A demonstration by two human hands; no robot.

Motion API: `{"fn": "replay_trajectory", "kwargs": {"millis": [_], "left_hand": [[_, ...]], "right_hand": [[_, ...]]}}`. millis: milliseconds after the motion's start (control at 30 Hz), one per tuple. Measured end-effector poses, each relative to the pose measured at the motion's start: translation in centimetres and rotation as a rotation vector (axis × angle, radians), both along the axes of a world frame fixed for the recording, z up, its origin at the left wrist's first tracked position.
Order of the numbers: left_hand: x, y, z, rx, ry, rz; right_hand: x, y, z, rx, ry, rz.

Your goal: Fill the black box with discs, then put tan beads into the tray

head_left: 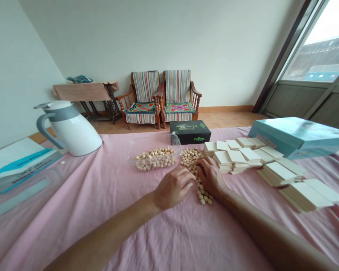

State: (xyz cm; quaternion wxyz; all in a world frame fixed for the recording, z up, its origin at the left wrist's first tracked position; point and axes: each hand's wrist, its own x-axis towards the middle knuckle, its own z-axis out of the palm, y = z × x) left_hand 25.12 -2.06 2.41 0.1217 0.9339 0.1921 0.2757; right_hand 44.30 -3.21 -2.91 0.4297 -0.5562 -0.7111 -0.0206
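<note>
A heap of small pale pieces, wooden by their look (190,158), lies on the pink cloth and trails toward me between my hands. At its left edge is my left hand (175,187), with fingers curled and thumb drawn in close; what they hold, if anything, is hidden. Over the heap's right side bends my right hand (210,175), its curled fingertips down among the pieces. I cannot make out what is between them. More such pieces fill a clear plastic container (132,150) just beyond my left hand.
Stacks of thin pale rectangular tiles (281,172) stand right of my right hand. Behind them is a light blue box (305,135). A black box (190,131) sits at the far edge. On the left are a white-and-grey jug (76,131) and a white-blue package (19,162).
</note>
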Motion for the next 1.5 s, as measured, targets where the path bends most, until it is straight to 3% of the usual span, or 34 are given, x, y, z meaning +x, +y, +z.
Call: {"fn": "replay_trajectory", "kwargs": {"millis": [133, 433, 533, 733, 800, 867, 1033, 1100, 1167, 1367, 1500], "left_hand": [[1.1, -1.0, -1.9, -0.095, 0.111, -0.117], [1.5, -1.5, -2.9, -0.080, 0.072, -0.072], [1.1, -1.0, -1.7, 0.001, 0.005, 0.002], [-2.0, 2.1, 2.9, 0.273, -0.253, 0.443], [-2.6, 2.6, 3.6, 0.314, -0.306, 0.505], [-2.4, 2.4, 3.4, 0.260, -0.314, 0.423], [-0.2, 0.1, 0.7, 0.004, -0.052, -0.098], [0.5, -0.8, -0.2, -0.043, 0.058, -0.220], [1.0, -1.6, -0.9, -0.088, 0.122, -0.237], [1.8, -2.8, -1.7, -0.081, 0.174, -0.076], [1.8, -2.7, -2.2, -0.055, 0.173, -0.093]], "right_hand": [[0.0, 0.1, -0.1, 0.005, -0.004, 0.007], [0.1, 0.3, -0.2, 0.012, -0.012, -0.002], [0.1, 0.2, -0.1, 0.013, -0.013, -0.002], [0.1, 0.1, -0.1, -0.016, -0.014, -0.016], [0.0, 0.1, -0.1, -0.023, -0.015, -0.022], [0.1, 0.1, -0.2, -0.019, -0.014, -0.020], [0.0, 0.2, -0.2, 0.005, 0.001, 0.000], [0.0, 0.1, -0.1, 0.008, 0.003, 0.004], [0.0, 0.1, 0.0, 0.008, -0.001, 0.004], [0.0, 0.1, -0.1, 0.021, -0.011, 0.004], [0.0, 0.1, -0.1, 0.017, -0.003, 0.002]]}}
